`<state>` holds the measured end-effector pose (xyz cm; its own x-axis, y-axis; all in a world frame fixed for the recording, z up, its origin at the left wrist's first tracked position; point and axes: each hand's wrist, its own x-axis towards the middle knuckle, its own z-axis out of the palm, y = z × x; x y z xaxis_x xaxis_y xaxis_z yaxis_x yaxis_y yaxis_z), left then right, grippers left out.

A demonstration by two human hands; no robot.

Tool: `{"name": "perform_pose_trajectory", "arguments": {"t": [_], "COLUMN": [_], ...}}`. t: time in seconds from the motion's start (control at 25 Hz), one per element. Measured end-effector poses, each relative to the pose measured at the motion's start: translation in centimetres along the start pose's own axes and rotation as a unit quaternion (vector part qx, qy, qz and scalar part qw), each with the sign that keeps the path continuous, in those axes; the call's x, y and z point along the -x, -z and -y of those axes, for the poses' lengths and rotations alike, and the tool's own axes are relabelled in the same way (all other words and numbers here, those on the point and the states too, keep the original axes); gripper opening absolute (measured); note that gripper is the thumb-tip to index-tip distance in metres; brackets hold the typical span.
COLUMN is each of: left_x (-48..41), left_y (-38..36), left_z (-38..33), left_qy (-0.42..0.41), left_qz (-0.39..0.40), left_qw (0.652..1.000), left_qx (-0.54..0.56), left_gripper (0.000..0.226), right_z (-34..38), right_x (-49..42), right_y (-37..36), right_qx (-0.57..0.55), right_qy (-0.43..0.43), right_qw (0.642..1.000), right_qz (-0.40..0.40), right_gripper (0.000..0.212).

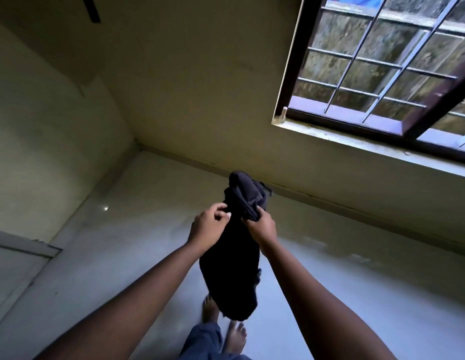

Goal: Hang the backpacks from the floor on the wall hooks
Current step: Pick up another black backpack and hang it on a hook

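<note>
The pale floor [356, 294] filled the near half of the view and met yellowish walls [174, 87] at a far-left corner; a barred window [382, 74] stood open at the far right; no wall hook showed anywhere. Between the forearms a black backpack [234, 268] hung clear of the floor, above bare feet [210, 307]. The right hand [261, 227] was clamped on bunched fabric or strap near its top; the left hand [209, 224], fingers curled, appeared to pinch its left edge. The step looked like the carry after pick-up; next would come finding a hook and freeing a top loop.
</note>
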<state>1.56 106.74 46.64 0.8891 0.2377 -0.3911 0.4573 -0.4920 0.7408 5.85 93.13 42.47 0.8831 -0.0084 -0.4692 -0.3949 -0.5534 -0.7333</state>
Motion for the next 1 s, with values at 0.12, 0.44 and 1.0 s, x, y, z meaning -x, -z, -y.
{"name": "perform_pose_trajectory", "arguments": {"t": [0.12, 0.44, 1.0], "left_x": [-1.1, -2.9, -0.1], "left_y": [0.1, 1.2, 5.1], "left_z": [-0.9, -3.7, 0.4], "left_qy": [-0.195, -0.299, -0.483], "left_qz": [-0.056, -0.052, -0.063], "left_qw": [0.973, 0.871, 0.794], "left_qx": [-0.111, -0.386, -0.363], "left_gripper": [0.054, 0.047, 0.047], "right_z": [-0.3, 1.3, 5.0], "right_x": [0.7, 3.2, 2.1], "right_y": [1.2, 3.5, 0.7], "right_qx": [0.028, 0.019, -0.173], "right_qy": [0.058, 0.114, -0.097], "right_qw": [0.998, 0.993, 0.968], "right_qz": [0.003, -0.022, 0.152], "right_gripper": [0.038, 0.040, 0.057]}}
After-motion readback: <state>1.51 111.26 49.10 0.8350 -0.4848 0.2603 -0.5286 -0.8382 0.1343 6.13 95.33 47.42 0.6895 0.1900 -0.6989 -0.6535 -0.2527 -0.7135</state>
